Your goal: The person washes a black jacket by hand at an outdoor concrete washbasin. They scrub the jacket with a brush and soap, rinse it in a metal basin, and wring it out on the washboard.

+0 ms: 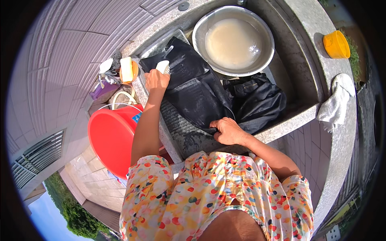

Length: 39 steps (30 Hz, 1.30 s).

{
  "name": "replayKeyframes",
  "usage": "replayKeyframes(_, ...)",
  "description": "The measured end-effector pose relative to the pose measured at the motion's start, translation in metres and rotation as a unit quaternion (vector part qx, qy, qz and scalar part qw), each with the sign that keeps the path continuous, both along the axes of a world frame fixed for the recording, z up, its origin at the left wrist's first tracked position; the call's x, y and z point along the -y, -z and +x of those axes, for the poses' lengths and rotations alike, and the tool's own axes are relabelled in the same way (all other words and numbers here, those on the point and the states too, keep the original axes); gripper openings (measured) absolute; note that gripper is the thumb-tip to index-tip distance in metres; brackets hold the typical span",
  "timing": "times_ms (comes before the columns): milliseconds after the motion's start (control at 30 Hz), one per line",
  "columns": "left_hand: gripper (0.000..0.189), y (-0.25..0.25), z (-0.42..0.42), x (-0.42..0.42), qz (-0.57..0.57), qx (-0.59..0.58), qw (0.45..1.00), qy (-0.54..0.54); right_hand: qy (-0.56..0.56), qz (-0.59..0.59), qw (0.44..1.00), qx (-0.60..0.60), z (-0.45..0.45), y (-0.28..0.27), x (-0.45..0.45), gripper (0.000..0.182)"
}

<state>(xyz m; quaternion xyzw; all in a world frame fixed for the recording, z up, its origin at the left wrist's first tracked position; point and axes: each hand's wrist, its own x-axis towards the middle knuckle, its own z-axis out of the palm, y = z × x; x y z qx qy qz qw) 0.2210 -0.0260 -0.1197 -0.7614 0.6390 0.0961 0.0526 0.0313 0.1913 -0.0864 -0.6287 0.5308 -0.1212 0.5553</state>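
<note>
My left hand (156, 81) grips a white scrub brush (163, 67), its bristles against a wet black garment (193, 81). That cloth lies spread over the ribbed washboard (175, 116) of a stone laundry sink (279, 129), with whitish suds streaked across it. At the near edge of the garment, my right hand (227, 131) pinches a fold of the fabric between thumb and fingers. More dark cloth (256, 99), bunched and wet-looking, lies to the right in the sink. Behind it stands a metal basin (196, 39) of cloudy water.
A red bucket (110, 141) is at my left, near a yellow sponge (126, 70) in an orange container (134, 72). On the right ledge are a yellow tub (336, 44) and a white cloth (337, 101). A tiled wall (75, 45) borders the left side.
</note>
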Motion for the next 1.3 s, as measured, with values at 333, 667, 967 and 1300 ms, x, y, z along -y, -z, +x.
replayKeyframes(333, 0.062, 0.019, 0.001, -0.020, -0.042, 0.012, 0.993, 0.108, 0.107, -0.111, 0.987, 0.042, 0.016, 0.027, -0.011, 0.038)
replayKeyframes(667, 0.060, 0.037, -0.073, -0.148, -0.113, -0.126, 0.849, 0.500, 0.187, -0.051, 0.925, -0.327, 0.008, 0.064, -0.028, 0.041)
replayKeyframes(967, 0.058, 0.082, -0.021, 0.086, -0.098, -0.020, 0.991, 0.093, 0.224, -0.054, 0.929, -0.289, 0.010, 0.060, -0.029, 0.042)
replayKeyframes(1300, 0.078, 0.035, -0.072, -0.140, -0.001, -0.162, 0.907, 0.388, 0.216, -0.058, 0.934, -0.278, 0.006, 0.066, -0.028, 0.042)
